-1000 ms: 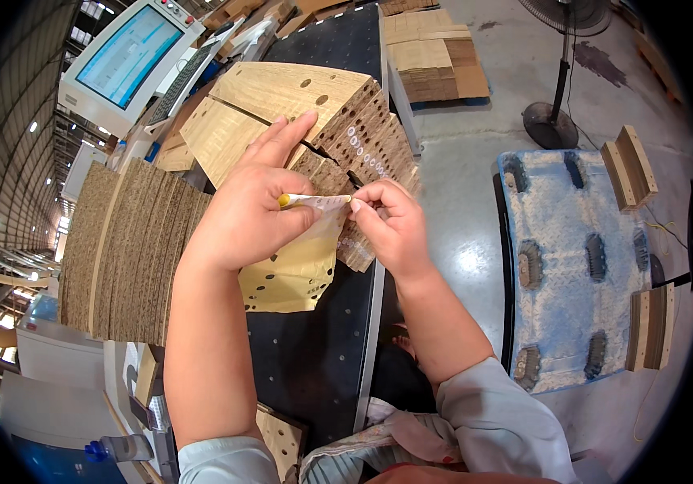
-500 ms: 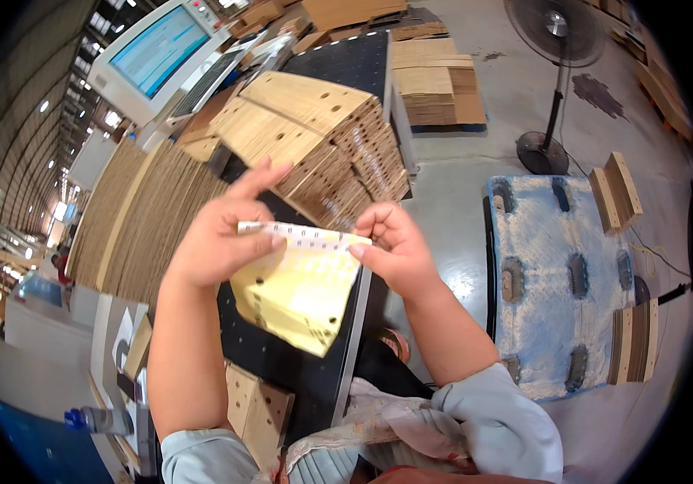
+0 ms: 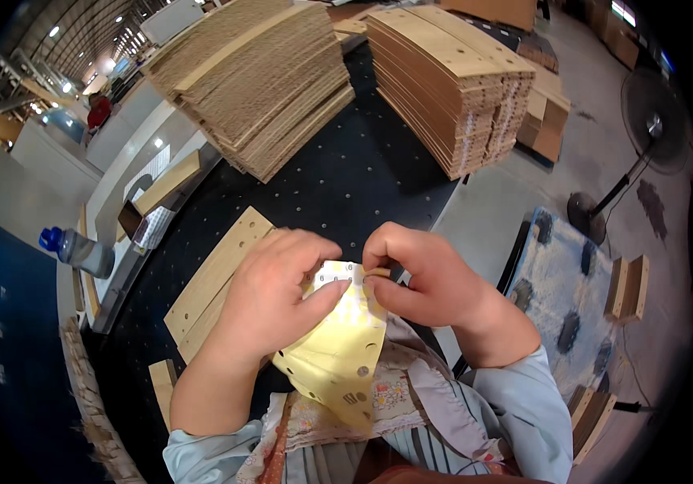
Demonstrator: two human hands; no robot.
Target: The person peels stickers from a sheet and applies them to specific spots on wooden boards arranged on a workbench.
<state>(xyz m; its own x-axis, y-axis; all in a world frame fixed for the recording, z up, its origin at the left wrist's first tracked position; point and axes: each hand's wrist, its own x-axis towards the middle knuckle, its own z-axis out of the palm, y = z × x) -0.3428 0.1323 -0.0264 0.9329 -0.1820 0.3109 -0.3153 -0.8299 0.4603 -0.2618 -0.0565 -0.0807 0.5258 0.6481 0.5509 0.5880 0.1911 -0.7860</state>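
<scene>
Both hands hold a yellow sheet of small white labels (image 3: pixel 334 355) in front of my body. My left hand (image 3: pixel 278 290) grips its upper left part, with the thumb on the printed face. At the upper right edge, my right hand (image 3: pixel 423 274) is closed in a pinch; a small yellow strip shows by its fingertips. The sheet's lower part hangs down and bends over my apron. Beside my left forearm, two pale wooden boards with drilled holes (image 3: pixel 221 278) lie on the black table (image 3: pixel 322 194).
Two tall stacks stand on the table's far side: rough-edged boards (image 3: pixel 266 89) at left and drilled boards (image 3: pixel 488 113) at right. A blue-capped bottle (image 3: pixel 80 252) lies on the left ledge. To the right are a blue pallet (image 3: pixel 560 298) and a standing fan (image 3: pixel 655 121).
My view has turned left toward the table, and the computer has left the picture. The sheet is now closer to my body, with my hands nearer each other.
</scene>
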